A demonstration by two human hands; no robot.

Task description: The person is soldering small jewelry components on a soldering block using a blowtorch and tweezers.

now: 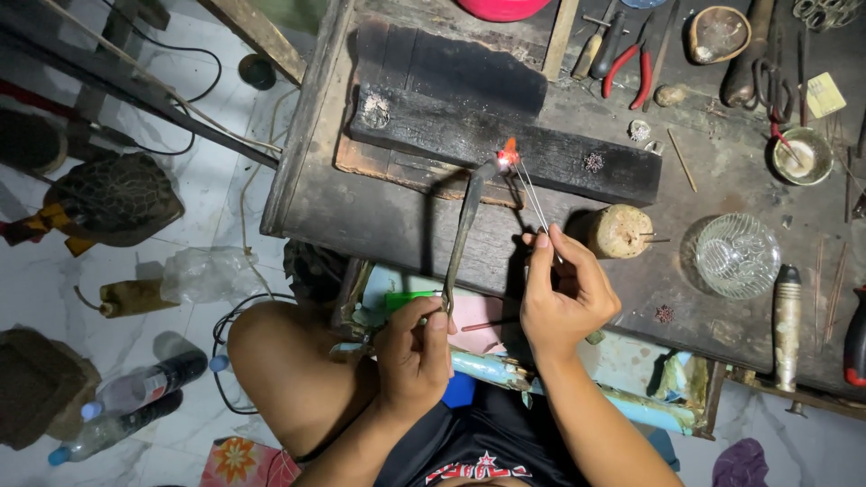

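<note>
My left hand [417, 347] grips the lower end of a long dark metal torch tube [467, 225] whose tip reaches up to a small glowing orange-red piece [510, 155] on a charred black wooden block [451, 126]. My right hand [564, 293] pinches thin metal tweezers [532, 198] that point up at the same glowing piece. Both hands hover over the front of the dark, worn workbench [379, 216].
A small flower-shaped ornament [593, 162] lies on the block. A round wooden stump [620, 231], a clear glass dish [737, 255], red-handled pliers [629, 65], small bowls [717, 34] and hand tools crowd the bench's right side. Bottles [135, 392] and cables lie on the white floor, left.
</note>
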